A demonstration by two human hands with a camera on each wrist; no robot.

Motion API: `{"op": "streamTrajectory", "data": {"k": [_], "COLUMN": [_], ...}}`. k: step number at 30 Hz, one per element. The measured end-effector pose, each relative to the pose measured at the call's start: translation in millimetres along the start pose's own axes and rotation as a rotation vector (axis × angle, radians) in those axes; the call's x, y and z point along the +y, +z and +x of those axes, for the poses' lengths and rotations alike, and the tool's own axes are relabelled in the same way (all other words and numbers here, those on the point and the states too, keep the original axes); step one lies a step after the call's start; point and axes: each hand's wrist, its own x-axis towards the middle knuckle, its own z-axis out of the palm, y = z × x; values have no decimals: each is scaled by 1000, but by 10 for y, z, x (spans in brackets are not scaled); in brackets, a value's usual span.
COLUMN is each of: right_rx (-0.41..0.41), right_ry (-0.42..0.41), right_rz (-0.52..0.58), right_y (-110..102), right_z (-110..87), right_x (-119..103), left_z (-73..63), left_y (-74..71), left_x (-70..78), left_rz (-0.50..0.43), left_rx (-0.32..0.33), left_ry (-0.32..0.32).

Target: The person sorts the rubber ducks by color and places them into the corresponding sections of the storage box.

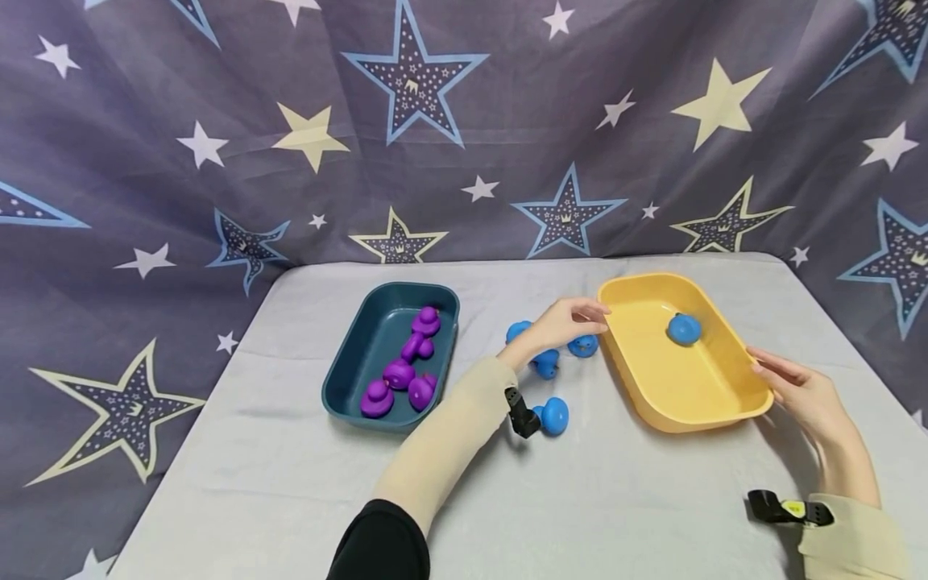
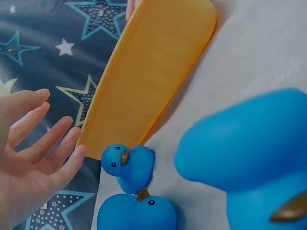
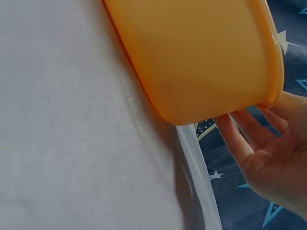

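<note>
A yellow tub (image 1: 652, 403) stands on the right half of the table with one blue rubber duck (image 1: 684, 329) in it. My left hand (image 1: 561, 324) reaches to its left rim, fingers loosely extended; the left wrist view shows the palm with nothing in it. On the opposite side, my right hand (image 1: 805, 395) touches the right rim with its fingertips, and part of the fingers is hidden behind the tub in the right wrist view. Below and beside my left forearm lie several blue rubber ducks (image 1: 554, 416), seen closer as a small duck (image 2: 136, 167) by the tub.
A dark teal tub (image 1: 338, 387) with several purple rubber ducks (image 1: 399, 374) stands to the left of my left forearm. White cloth (image 1: 616, 499) covers the table. A star-patterned curtain (image 1: 464, 225) hangs behind the table's far edge.
</note>
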Motion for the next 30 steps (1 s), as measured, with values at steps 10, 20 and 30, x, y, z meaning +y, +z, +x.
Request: {"op": "streamTrajectory", "data": {"k": [10,20,30], "right_rx": [-1,3,7], "right_ry": [-16,-7,12], "right_rz": [42,45,19], "right_y": [-9,-22,-5], "right_z": [12,18,15], "right_x": [27,56,38], "left_z": [-208,-578,-718], "left_y": [-108,-213,-211], "left_x": [51,348,257], "left_rz": [-12,41,37], "left_rx": [-14,-87,-107], "left_ry": [26,42,68]}}
